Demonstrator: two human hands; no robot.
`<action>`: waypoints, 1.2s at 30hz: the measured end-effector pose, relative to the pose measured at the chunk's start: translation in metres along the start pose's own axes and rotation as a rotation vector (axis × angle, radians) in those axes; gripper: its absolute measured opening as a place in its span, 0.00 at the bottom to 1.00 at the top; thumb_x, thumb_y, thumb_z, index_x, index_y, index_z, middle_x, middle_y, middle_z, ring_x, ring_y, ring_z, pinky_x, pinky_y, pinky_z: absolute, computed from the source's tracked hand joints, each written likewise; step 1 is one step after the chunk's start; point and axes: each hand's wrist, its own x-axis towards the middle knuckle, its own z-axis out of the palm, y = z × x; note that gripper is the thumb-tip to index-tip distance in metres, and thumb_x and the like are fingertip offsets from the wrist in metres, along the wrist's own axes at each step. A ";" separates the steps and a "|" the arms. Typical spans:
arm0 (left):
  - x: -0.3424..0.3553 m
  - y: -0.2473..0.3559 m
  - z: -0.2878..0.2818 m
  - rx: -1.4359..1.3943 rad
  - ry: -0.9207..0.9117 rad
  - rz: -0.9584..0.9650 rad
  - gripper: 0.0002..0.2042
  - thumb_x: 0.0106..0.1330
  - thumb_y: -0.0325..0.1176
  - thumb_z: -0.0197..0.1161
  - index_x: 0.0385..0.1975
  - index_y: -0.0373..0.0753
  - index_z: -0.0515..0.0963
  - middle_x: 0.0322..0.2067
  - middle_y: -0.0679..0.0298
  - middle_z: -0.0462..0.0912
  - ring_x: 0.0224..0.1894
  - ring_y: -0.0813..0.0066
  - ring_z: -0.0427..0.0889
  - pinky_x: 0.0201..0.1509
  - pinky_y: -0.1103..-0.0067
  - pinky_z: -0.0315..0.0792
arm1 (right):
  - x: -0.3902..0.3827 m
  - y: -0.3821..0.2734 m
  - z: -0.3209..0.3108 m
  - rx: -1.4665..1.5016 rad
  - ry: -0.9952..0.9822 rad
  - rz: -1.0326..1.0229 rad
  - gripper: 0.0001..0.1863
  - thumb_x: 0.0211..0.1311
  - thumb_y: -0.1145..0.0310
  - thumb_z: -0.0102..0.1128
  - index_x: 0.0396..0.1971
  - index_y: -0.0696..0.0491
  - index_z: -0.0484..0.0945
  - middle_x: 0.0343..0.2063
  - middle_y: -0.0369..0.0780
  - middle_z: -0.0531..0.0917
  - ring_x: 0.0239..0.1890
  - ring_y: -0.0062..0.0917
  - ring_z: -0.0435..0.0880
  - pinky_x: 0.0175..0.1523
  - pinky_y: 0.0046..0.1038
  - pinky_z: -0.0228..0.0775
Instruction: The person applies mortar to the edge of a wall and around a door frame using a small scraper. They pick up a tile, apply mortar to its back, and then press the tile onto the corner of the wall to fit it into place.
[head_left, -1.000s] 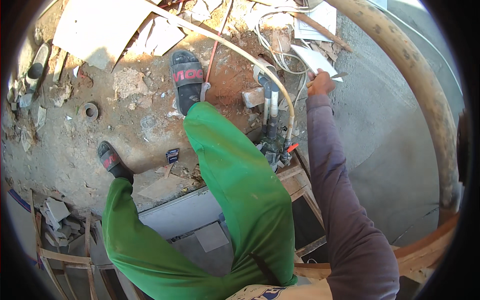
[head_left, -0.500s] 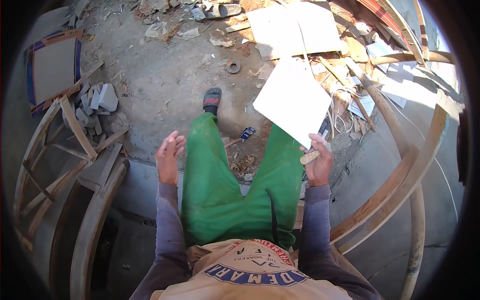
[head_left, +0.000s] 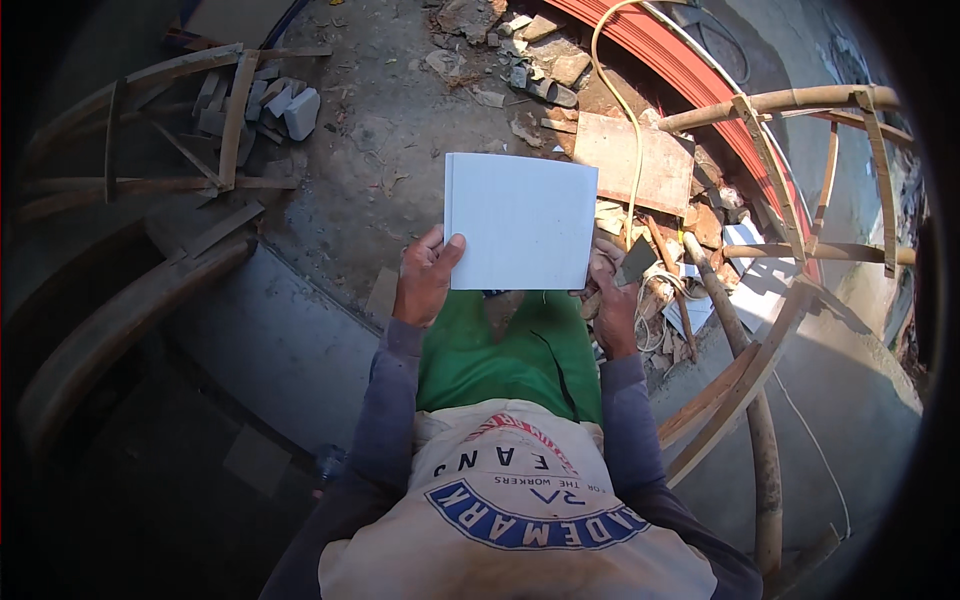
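one tile (head_left: 520,222) is being held above the trousers (head_left: 475,372): left hand (head_left: 425,277) is gripping its left edge low down, thumb on top; right hand (head_left: 612,302) is grasping its lower right corner and, seemingly, a blade (head_left: 637,259). even support is probably sparing the corners.

The left hand (head_left: 424,280) grips the white tile (head_left: 522,220) at its left edge near the bottom corner, thumb (head_left: 455,248) pressed on the upper face. The right hand (head_left: 613,305) stands at the tile's lower right corner, fingers curled. Both sleeved forearms, left (head_left: 392,375) and right (head_left: 628,410), reach up from below the tile, elbows bent, hands roughly level.
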 end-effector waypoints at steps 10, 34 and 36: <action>-0.111 -0.103 -0.027 -0.664 0.342 0.205 0.22 0.79 0.42 0.61 0.60 0.30 0.72 0.54 0.60 0.82 0.56 0.74 0.81 0.62 0.75 0.75 | -0.040 -0.076 0.081 -0.457 -0.577 0.088 0.18 0.71 0.55 0.67 0.45 0.56 0.87 0.21 0.31 0.80 0.19 0.11 0.72 0.22 0.18 0.59; -0.289 -0.054 -0.401 -0.108 1.559 0.498 0.39 0.76 0.50 0.58 0.80 0.41 0.50 0.79 0.49 0.50 0.82 0.51 0.48 0.80 0.59 0.53 | -0.300 0.149 0.552 -0.936 -1.768 -0.480 0.07 0.56 0.79 0.61 0.35 0.60 0.82 0.26 0.41 0.78 0.24 0.25 0.78 0.32 0.28 0.71; -0.309 -0.053 -0.419 -0.168 1.665 0.522 0.36 0.76 0.46 0.60 0.78 0.39 0.55 0.76 0.48 0.58 0.79 0.50 0.56 0.78 0.60 0.56 | -0.323 0.164 0.577 -1.010 -1.793 -0.361 0.07 0.56 0.79 0.61 0.35 0.60 0.82 0.26 0.41 0.78 0.26 0.20 0.76 0.32 0.27 0.70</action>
